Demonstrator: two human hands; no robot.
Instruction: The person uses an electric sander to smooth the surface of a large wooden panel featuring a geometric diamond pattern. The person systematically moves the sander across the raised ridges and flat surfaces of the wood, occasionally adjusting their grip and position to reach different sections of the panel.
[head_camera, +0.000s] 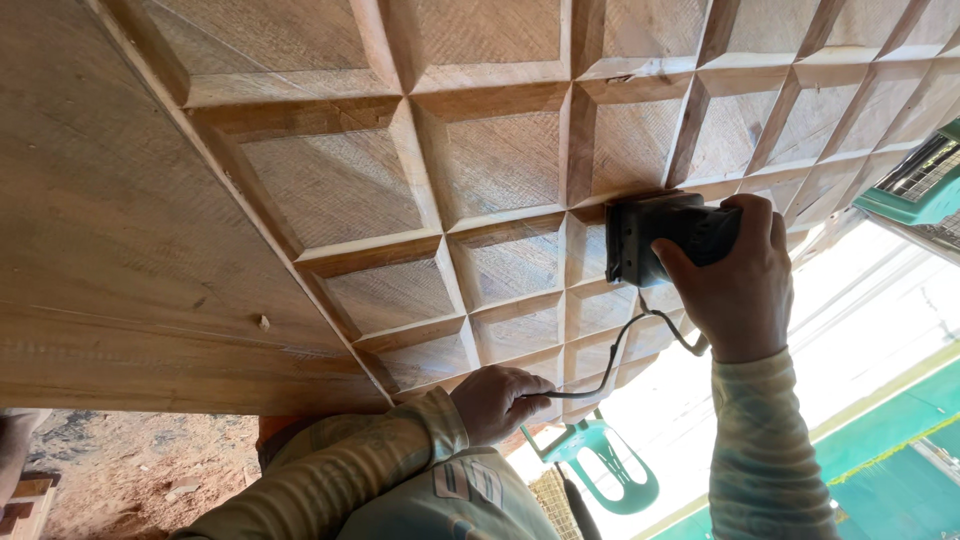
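Bright daylight from lower right, blown-out bkgd glare, sharp focus on wood panel (330, 190), soft recess shadows.

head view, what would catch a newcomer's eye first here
The big wooden panel carved into a grid of raised squares fills most of the view. At its right side, the right hand presses a dark power sander against the wood. Lower down, the left hand rests at the panel's edge by the sander's cord.
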